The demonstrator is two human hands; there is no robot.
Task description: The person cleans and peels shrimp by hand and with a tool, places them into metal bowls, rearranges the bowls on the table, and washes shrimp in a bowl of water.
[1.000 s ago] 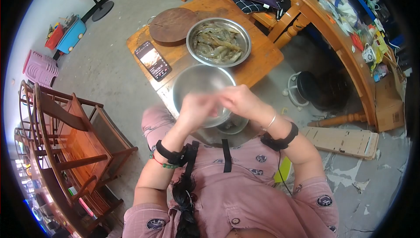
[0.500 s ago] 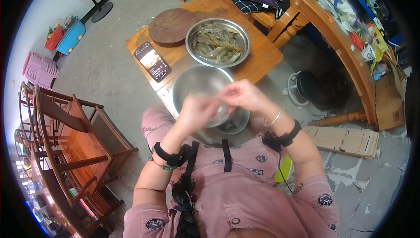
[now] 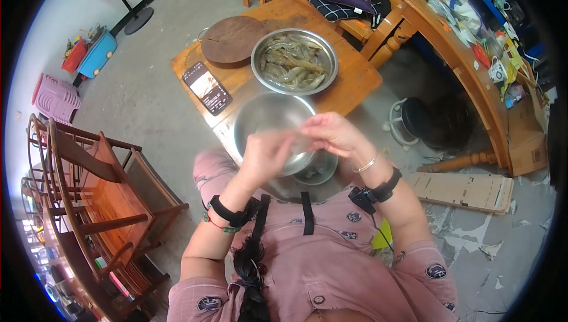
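The left hand and right hand, fingers narrowed, should be steadied over the steel bowl; any held item cannot be discerned; shrimp are contained beyond the bowl

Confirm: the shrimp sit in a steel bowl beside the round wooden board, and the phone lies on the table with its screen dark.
The screen is not dark: the head view shows it lit. The shrimp do sit in a steel bowl beside the round wooden board, and the phone lies on the table.
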